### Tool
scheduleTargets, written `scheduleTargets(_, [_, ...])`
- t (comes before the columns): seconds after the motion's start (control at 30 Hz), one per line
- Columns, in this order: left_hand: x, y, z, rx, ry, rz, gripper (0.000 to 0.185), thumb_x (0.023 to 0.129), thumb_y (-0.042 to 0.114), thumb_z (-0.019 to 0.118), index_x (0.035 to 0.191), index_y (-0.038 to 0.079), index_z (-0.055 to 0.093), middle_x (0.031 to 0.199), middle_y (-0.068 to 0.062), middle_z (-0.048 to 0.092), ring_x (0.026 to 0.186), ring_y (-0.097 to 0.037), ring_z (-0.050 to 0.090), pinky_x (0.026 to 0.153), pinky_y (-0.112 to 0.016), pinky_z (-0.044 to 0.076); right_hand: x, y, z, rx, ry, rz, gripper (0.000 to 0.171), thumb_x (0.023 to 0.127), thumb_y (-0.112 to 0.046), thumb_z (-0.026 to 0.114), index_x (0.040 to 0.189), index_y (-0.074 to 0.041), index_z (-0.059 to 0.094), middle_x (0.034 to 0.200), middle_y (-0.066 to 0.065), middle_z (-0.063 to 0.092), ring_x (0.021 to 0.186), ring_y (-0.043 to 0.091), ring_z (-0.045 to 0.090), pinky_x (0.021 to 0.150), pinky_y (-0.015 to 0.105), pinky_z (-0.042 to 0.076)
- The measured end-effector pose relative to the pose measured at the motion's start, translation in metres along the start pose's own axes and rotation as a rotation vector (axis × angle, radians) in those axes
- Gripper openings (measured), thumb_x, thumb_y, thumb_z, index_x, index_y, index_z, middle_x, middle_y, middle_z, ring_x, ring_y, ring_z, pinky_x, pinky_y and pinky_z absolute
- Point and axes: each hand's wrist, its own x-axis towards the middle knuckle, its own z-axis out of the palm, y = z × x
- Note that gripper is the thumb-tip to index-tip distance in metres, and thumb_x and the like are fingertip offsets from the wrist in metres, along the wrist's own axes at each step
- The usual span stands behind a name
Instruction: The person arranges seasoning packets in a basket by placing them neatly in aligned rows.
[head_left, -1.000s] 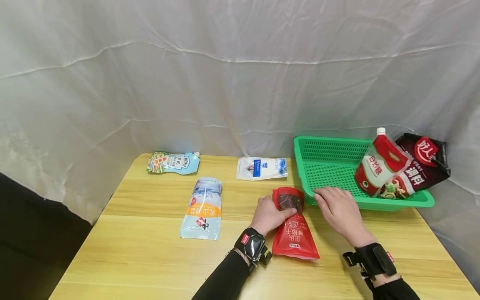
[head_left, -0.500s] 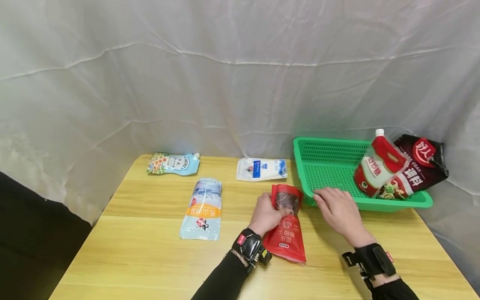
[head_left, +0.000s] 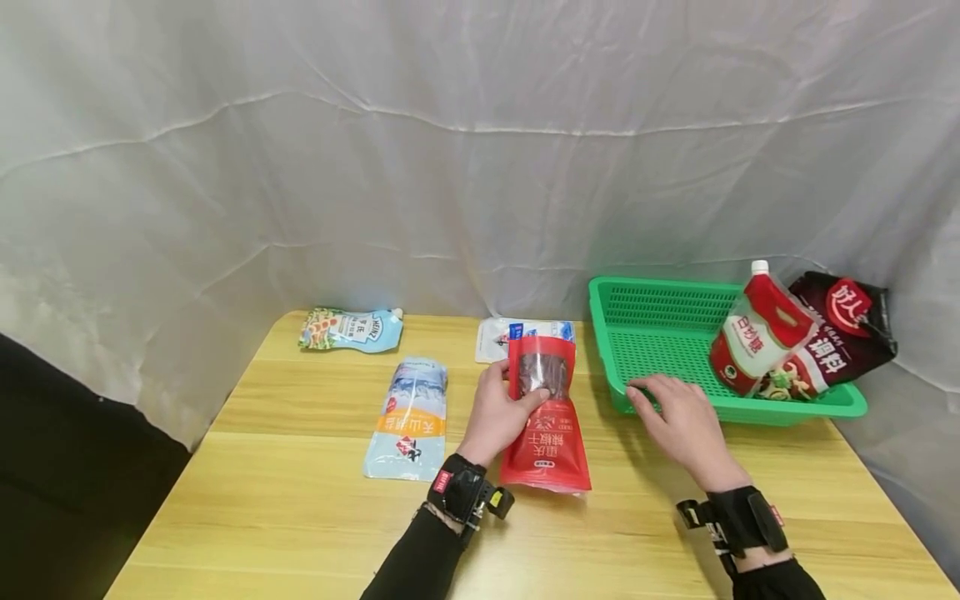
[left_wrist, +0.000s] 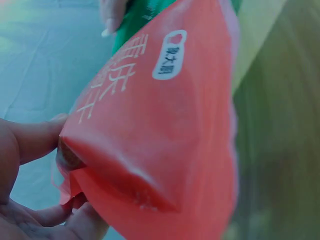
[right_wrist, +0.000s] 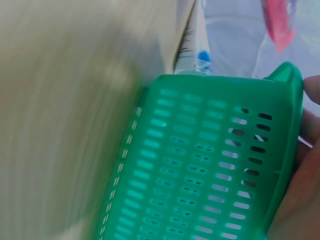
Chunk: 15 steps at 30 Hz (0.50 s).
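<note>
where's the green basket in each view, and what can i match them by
Head: the green basket sits right of centre.
Left wrist: it shows at the top, partly behind the red pouch.
Right wrist: it fills the lower middle.
Shared landmark: the right hand, at the basket in all three.

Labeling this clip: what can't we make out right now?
- Head: lower right of white packet, covered by red pouch.
- Head: left part of dark bag, behind sugar pouch.
- Left wrist: rest of left hand, cut off by left edge.
- Right wrist: rest of green basket, cut off by bottom edge.
</note>
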Motion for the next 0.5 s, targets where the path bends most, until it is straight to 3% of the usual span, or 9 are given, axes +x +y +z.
scheduleTargets(0.3, [-0.005, 0.006, -0.04, -0.099, 0.023, 0.099, 0.07, 0.094, 0.024, 0.08, 0.15, 0.006, 0.042, 0.137, -0.014, 0.054, 0.11, -0.031, 0.065, 0.08, -0.043, 0.061, 0.005, -0.011, -0.001, 0.171, 0.106, 0.063, 0.034, 0.109, -0.025, 0.056, 0.132, -0.001, 0.065, 0.13, 0.024, 0.064, 0.122, 0.046, 0.057, 0.102, 0.072, 0.038])
scheduleTargets(0.4, [-0.008, 0.01, -0.051, -0.136, 0.014, 0.134, 0.071, 0.094, 0.021, 0.079, 0.152, 0.008, 0.04, 0.139, -0.013, 0.052, 0.111, -0.031, 0.065, 0.079, -0.043, 0.062, 0.01, -0.022, -0.002, 0.222, 0.186, 0.036, 0.032, 0.106, -0.018, 0.06, 0.132, 0.0, 0.064, 0.13, 0.023, 0.064, 0.122, 0.043, 0.057, 0.102, 0.067, 0.041])
scheduleTargets(0.5, [-0.012, 0.013, -0.06, -0.151, 0.01, 0.161, 0.072, 0.094, 0.02, 0.079, 0.153, 0.009, 0.038, 0.14, -0.011, 0.05, 0.111, -0.029, 0.065, 0.08, -0.043, 0.062, 0.015, -0.036, -0.002, 0.279, 0.265, 0.001, 0.032, 0.103, -0.01, 0.063, 0.133, 0.001, 0.063, 0.128, 0.02, 0.065, 0.118, 0.037, 0.059, 0.1, 0.051, 0.046])
